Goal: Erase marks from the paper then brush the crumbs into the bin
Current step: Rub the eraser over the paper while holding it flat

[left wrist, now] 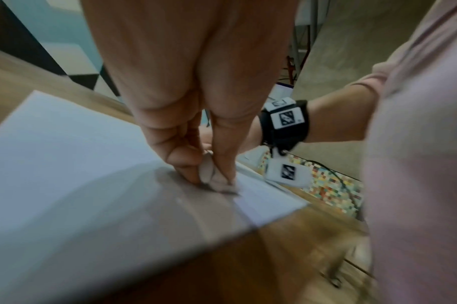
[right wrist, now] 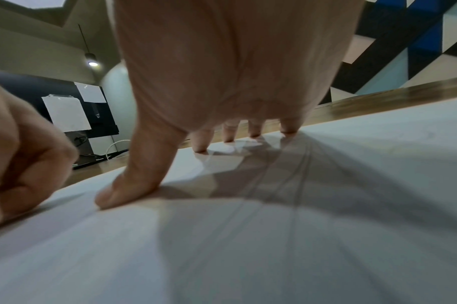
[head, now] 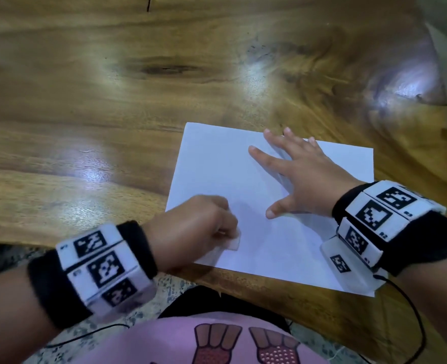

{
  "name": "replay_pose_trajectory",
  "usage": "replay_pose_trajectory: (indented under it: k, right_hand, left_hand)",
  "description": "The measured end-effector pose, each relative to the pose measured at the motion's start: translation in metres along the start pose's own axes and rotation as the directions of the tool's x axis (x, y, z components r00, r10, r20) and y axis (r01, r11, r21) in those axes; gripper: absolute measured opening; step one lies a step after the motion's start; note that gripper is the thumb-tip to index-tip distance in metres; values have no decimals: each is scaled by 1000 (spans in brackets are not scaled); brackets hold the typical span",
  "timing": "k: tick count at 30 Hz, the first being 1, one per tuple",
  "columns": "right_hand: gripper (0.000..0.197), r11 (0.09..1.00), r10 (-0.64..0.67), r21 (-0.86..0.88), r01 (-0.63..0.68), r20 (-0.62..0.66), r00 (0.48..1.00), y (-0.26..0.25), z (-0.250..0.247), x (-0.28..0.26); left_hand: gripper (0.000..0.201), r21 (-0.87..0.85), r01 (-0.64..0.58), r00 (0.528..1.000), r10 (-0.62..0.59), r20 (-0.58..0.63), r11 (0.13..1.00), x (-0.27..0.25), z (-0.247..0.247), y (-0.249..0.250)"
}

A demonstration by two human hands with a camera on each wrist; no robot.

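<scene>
A white sheet of paper [head: 282, 248] lies on the wooden table near its front edge. My left hand [head: 198, 229] pinches a small white eraser [head: 233, 241] and presses it on the paper's near left part; the left wrist view shows the eraser [left wrist: 213, 176] between thumb and fingers against the sheet [left wrist: 66, 164]. My right hand [head: 298, 174] lies flat on the paper with fingers spread, holding it down. In the right wrist view its fingertips [right wrist: 201, 149] and thumb press on the sheet [right wrist: 274, 246]. No marks show clearly on the paper. No bin is in view.
The wooden table [head: 112, 101] stretches far and left of the paper, its front edge [head: 282, 292] just below the sheet. A black cable [head: 414, 319] hangs from my right wristband. Speckled floor [head: 143, 308] shows beneath the table edge.
</scene>
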State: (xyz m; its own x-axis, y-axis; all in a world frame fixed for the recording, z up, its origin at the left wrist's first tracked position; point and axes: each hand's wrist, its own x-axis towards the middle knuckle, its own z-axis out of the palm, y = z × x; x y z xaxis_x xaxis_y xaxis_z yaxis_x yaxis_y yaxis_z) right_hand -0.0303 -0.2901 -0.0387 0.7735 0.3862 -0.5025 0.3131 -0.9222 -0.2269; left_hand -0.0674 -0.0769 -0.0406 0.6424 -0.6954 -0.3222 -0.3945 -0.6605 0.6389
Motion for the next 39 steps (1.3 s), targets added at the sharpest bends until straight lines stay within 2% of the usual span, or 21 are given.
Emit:
replay_pose_trajectory:
  k: [3,5,8,11,12,13,16,18,21,23,25,27,30,32,35,37,39]
  right_hand:
    - [110,1000,1,0,-1,2,1000,-1,1,0]
    - [110,1000,1,4,-1,5,1000,0,0,0]
    - [109,1000,4,10,-4,7,1000,0,0,0]
    - [109,1000,2,21,-2,3,1000,-1,0,0]
    - [109,1000,1,18,-1,2,1000,-1,0,0]
    - [109,1000,1,13,-1,2,1000,-1,-1,0]
    - [109,1000,5,8,-5,4,1000,-1,-1,-1]
    - [109,1000,6,4,-6,8,1000,-2,-1,0]
    - [109,1000,10,3,-10,10,1000,-2,-1,0]
    - [109,1000,7,8,-7,10,1000,-2,-1,0]
    - [109,1000,7,10,-7,10,1000,-2,-1,0]
    - [109,1000,8,6,-8,12,1000,-2,-1,-1]
    - [109,1000,9,10,-9,12,1000,-2,-1,-1]
    - [109,1000,7,10,-7,14,1000,-2,-1,0]
    - [109,1000,7,13,-8,17,1000,-2,-1,0]
    - [109,1000,6,12,-6,18,1000,-2,-1,0]
    - [109,1000,6,4,-6,19,1000,-2,-1,0]
  left_hand:
    - [7,65,52,976,-37,-213,997,27,-23,-8]
    - [3,76,100,959,-76,-275,992,35,-27,-12]
    - [12,36,32,974,-23,-224,999,11,-10,-9]
    - [9,-5,49,999,-49,-18,999,-18,3,-4]
    - [6,-8,59,998,-59,5,998,-20,2,-7]
    - [7,-13,71,997,-72,-23,997,-18,-3,-9]
    - [16,-14,109,959,-109,-261,994,-3,-22,-18]
    - [17,16,97,949,-87,-304,995,0,-22,-20]
    - [20,-46,46,980,-54,-189,998,-19,-2,-15]
    - [21,-102,69,995,-76,-71,992,-37,8,-12]
    - [14,-119,82,996,-86,-24,989,-38,6,-13]
    - [11,-97,62,992,-72,-107,993,-20,-6,-12]
    - [18,19,78,959,-70,-274,997,19,-23,-8]
    - [15,32,63,960,-52,-273,997,27,-18,-3]
    - [12,-16,-13,989,10,-148,1000,4,3,5]
    - [10,-36,-16,1000,16,-8,999,-12,13,9]
    - [4,-50,-9,999,11,43,999,-11,10,8]
